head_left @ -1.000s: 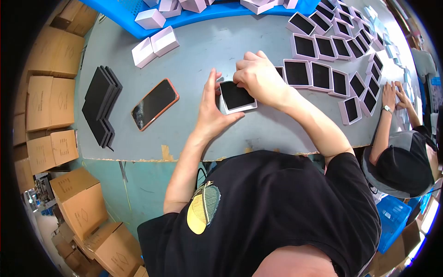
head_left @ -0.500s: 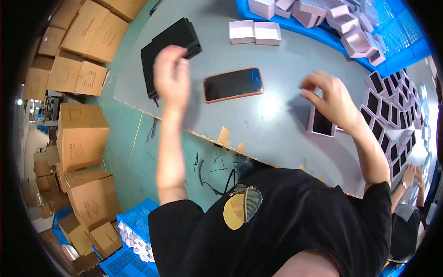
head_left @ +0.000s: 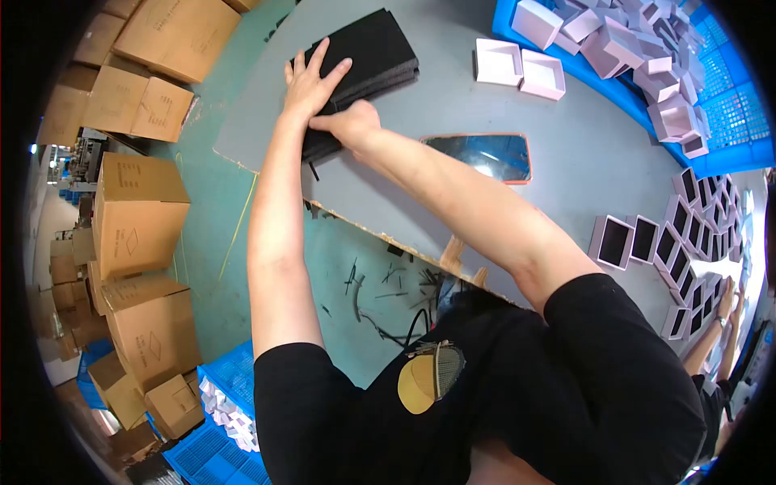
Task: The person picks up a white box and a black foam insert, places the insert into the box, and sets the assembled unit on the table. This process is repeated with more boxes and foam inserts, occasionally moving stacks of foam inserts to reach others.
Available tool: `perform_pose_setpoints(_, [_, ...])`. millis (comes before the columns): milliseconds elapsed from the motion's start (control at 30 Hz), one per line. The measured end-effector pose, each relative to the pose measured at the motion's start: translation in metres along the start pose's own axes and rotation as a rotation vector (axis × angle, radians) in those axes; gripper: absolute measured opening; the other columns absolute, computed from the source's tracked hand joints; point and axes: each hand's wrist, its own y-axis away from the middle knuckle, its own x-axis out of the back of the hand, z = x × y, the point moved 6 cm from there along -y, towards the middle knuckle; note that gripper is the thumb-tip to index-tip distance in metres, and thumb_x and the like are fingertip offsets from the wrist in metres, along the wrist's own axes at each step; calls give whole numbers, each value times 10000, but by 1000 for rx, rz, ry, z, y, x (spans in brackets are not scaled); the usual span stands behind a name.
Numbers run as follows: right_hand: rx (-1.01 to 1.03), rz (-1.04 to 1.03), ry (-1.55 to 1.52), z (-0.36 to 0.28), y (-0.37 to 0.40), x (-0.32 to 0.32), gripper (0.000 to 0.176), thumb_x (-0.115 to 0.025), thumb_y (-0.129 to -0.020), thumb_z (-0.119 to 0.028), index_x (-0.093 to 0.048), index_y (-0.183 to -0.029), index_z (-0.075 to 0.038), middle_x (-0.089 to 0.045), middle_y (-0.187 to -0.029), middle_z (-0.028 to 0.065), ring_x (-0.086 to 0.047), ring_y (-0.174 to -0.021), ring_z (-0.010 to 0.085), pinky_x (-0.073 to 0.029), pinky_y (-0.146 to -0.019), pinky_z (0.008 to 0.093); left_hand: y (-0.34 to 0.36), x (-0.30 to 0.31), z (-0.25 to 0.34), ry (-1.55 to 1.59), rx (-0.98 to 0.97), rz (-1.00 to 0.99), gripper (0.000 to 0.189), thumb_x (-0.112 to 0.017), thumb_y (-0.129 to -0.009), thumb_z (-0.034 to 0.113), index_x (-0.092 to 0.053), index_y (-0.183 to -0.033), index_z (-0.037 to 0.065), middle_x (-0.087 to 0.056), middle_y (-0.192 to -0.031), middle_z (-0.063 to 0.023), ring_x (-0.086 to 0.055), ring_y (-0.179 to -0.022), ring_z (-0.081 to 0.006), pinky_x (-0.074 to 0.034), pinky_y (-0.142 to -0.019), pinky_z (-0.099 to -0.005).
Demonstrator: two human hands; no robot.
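My left hand lies with its fingers spread on a pile of thin black sheets at the back left of the table. Close beside it, my right hand reaches across to the near side of the pile. One of its digits points left and the others are curled; whatever they hold is hidden. More black sheets show below my wrists. A phone in an orange case lies flat, partly behind my right forearm. Farther back, two open pale boxes stand side by side.
A blue crate heaped with pale lilac boxes stands at the back right. Several boxes with black inserts cover the right side, near another person's hands. Cardboard cartons line the floor at left.
My right hand has swung left from beside the boxes with black inserts to the black pile. My left hand has spread its fingers on the pile. The view has shifted left.
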Motion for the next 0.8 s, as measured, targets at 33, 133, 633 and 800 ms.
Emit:
perform_pose_setpoints(33, [-9,90,93,0,-3,0,511,-852,-700,-278,-610,-961,90,-658,-950,150,-645,-879,192,-518,-697,308,1,1,3,13,-4,6,863,-540,-768,781,-305,-1498,385,-179,-1579,-210,-65,-1451,-472,-219,-1118,-636])
perform_pose_setpoints(133, [-29,40,156,0,-17,-6,429,-870,-656,-235,-631,-844,68,-654,-824,128,-617,-706,174,-485,-576,322,1,0,1,-5,9,-4,873,-536,-770,782,-309,-1501,363,-186,-1571,-230,-73,-1441,-493,-186,-1159,-564])
perform_pose_setpoints(633, [-128,-379,-465,0,143,147,424,-717,-843,-160,-590,-1208,16,-675,-1106,93,-651,-998,180,-494,-934,344,-6,-3,-4,-47,-56,22,828,-546,-801,748,-328,-1496,353,-215,-1562,-238,-114,-1440,-490,-189,-1140,-592])
perform_pose_setpoints(800, [-81,-356,-452,24,198,251,516,-711,-839,-140,-529,-1293,24,-645,-1167,100,-621,-1073,187,-465,-982,332,10,29,34,-305,97,-35,800,-568,-807,706,-363,-1478,322,-284,-1543,-216,-164,-1449,-438,-203,-1092,-671])
